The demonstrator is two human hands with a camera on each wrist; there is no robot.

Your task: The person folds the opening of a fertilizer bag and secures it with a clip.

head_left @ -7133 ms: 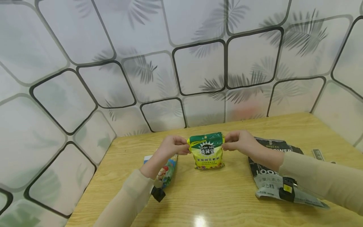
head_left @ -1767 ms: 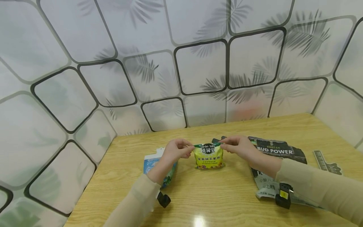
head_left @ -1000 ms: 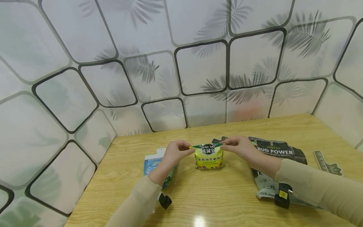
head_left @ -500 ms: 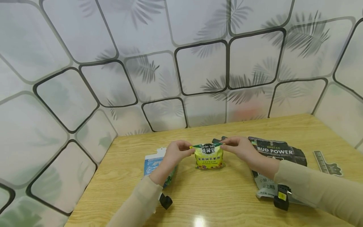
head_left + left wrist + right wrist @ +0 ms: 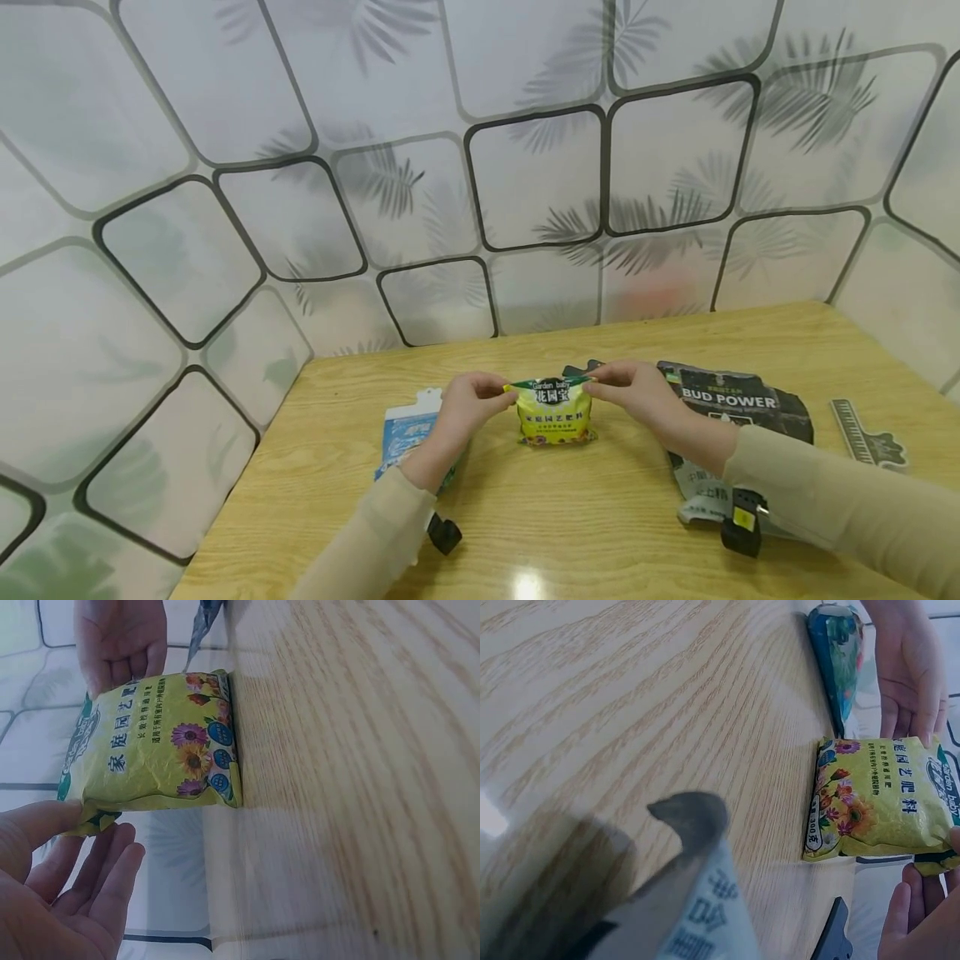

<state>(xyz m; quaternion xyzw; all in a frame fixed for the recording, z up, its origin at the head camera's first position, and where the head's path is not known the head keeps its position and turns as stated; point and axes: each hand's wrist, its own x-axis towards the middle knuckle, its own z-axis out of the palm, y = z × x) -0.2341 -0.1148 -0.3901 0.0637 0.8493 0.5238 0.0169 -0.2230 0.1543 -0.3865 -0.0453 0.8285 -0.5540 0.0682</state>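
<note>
Now, table (image 5: 577, 508): yellow wood grain, glare (image 5: 527, 584) gleaming on it.
Wall (image 5: 536, 183): pale, dark-outlined panels and leaf prints behind.
Yellow bag (image 5: 553, 421): upright mid-table, between the hands.
Left hand (image 5: 472, 403): stretched past the blue bag (image 5: 405, 432), fingertips clamped on a top corner.
Right hand (image 5: 637, 393): reaching over the black bag (image 5: 738, 402), pinching the opposite corner.

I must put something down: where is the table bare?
Bare: table in front of the yellow packet, between the left sleeve and the black bag; also behind the blue packet, toward the wall. Crowded: the black bag's side, beneath the right sleeve.
</note>
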